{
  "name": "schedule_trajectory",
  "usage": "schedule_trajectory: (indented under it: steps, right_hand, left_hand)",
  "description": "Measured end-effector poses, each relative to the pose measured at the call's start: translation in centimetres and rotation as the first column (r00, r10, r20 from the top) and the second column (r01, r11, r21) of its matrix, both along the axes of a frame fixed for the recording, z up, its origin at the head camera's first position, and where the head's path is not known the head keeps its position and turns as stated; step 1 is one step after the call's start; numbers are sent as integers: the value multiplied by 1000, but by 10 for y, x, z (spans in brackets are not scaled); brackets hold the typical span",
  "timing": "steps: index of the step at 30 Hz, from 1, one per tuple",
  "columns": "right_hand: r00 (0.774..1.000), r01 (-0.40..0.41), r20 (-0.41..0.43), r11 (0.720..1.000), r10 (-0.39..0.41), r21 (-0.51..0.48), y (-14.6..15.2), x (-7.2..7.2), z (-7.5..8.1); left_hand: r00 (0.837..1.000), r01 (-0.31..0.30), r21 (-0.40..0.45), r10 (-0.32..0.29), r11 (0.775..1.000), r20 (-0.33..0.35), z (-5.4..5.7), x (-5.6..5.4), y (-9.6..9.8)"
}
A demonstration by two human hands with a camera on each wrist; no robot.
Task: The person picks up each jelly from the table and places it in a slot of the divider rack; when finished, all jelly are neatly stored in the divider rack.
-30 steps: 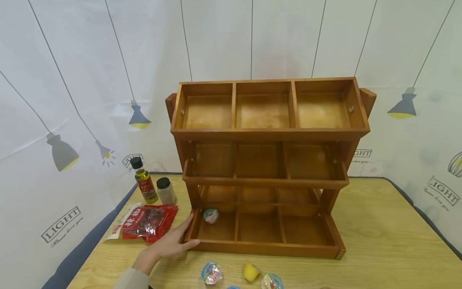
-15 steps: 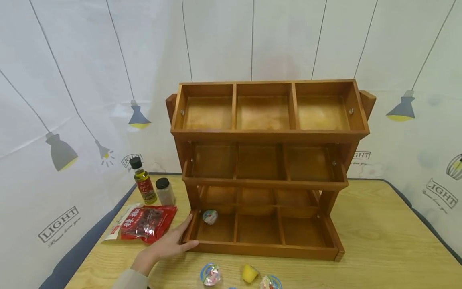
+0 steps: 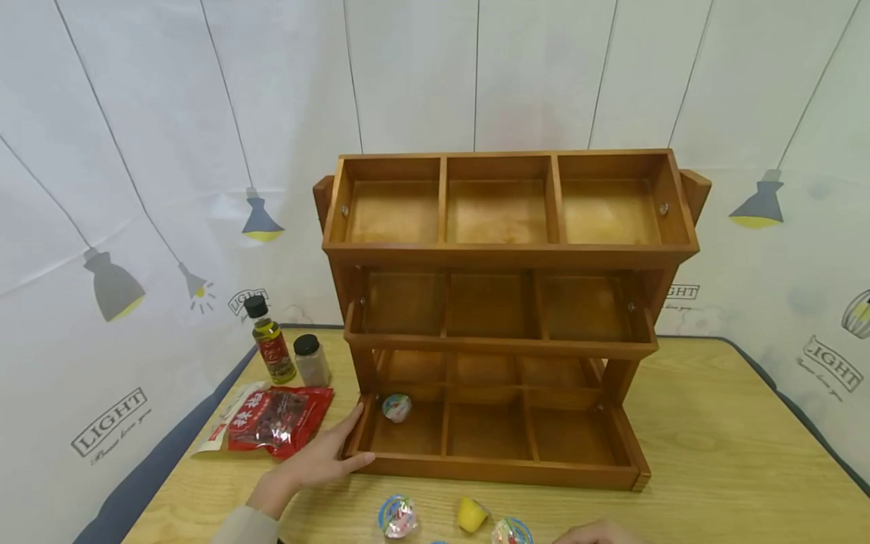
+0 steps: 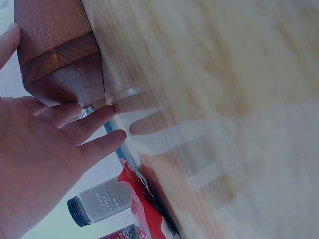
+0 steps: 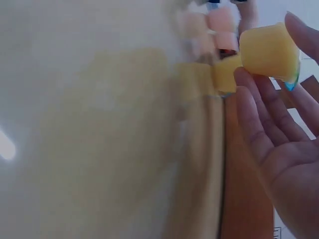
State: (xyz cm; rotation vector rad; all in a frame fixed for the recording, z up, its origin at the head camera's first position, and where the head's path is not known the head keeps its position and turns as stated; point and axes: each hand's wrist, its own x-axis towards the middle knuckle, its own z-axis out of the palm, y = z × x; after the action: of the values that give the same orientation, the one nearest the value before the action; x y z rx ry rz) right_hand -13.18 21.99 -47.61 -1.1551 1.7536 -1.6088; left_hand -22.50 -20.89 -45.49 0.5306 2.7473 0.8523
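Observation:
My left hand (image 3: 316,457) rests against the lower left corner of a three-tier wooden rack (image 3: 503,472). Its fingers lie fairly straight along the side, the thumb at the front, as the left wrist view also shows. At the bottom edge of the head view, part of my right hand (image 3: 601,533) appears. The right wrist view shows it pinching a yellow jelly cup (image 5: 266,51) between thumb and fingers, above the table. A jelly cup (image 3: 396,408) lies in the rack's bottom left compartment. Before the rack lie a yellow jelly cup (image 3: 471,514) and foil-lidded ones (image 3: 397,517).
Left of the rack stand an oil bottle (image 3: 274,344) and a black-capped salt and pepper jar (image 3: 312,363). A red food packet (image 3: 279,423) lies in front of them, close to my left hand. A printed curtain (image 3: 530,75) hangs behind the table (image 3: 734,453).
My right hand has come into the bottom of the head view, right of the jelly cups. My left hand stays at the rack's corner.

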Motion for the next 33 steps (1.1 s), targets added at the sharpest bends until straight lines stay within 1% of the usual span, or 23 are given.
schedule_trajectory:
  steps: [1, 3, 4, 5, 8, 11, 12, 15, 18, 21, 23, 26, 28, 30, 33]
  right_hand:
    - [1000, 1, 13, 1000, -1, -22, 0, -2, 1]
    - [1000, -11, -2, 999, 11, -38, -1, -5, 6]
    - [1000, -24, -16, 998, 23, -62, 0, -9, 9]
    - [1000, -21, -10, 998, 21, -67, 0, -12, 14]
    - [997, -17, -70, 998, 13, -61, -3, -27, 31]
    - [998, 36, -47, 999, -37, -33, -12, -45, 47]
    - [997, 53, -54, 998, -54, -25, -16, -53, 52]
    - [992, 121, -23, 992, -120, 28, -31, -72, 64]
    - [979, 198, -74, 976, -191, 90, -47, -89, 72]
    - [962, 259, -128, 953, -240, 156, -65, -103, 76]
    - [955, 275, -170, 942, -244, 192, -76, -111, 77]
    - [949, 290, -199, 925, -245, 244, -92, -120, 77]
    - [946, 300, -206, 917, -251, 262, -102, -125, 75]
    - [944, 314, -196, 908, -267, 276, -110, -130, 70]
    - [944, 315, -187, 910, -272, 271, -121, -135, 61]
  left_hand:
    - [1000, 0, 2, 0, 1000, 3, 0, 0, 0]
    - [1000, -1, 2, 1, 1000, 8, 1, 0, 0]
    - [1000, 0, 4, 0, 1000, 12, 0, 0, 1]
    - [1000, 2, 4, -2, 1000, 13, 0, -1, 1]
    - [1000, 7, 3, -7, 1000, 12, -1, -1, 3]
    - [1000, 14, -2, -14, 1000, -9, -2, -1, 2]
    - [1000, 14, -1, -14, 1000, -15, -2, -1, 1]
    - [999, 14, 0, -14, 1000, -30, -3, -1, -1]
    - [1000, 11, 7, -11, 1000, -28, -4, -1, -1]
    - [1000, 5, 4, -5, 1000, -26, -5, 1, -3]
    - [1000, 0, 3, 0, 1000, -24, -5, 1, -4]
    - [1000, -6, 6, 6, 1000, -22, -4, 1, -4]
    - [1000, -11, 6, 11, 1000, -22, -3, 0, -4]
    - [1000, -9, 4, 9, 1000, -21, -3, -1, -3]
    - [1000, -10, -5, 10, 1000, -18, -4, -1, -3]
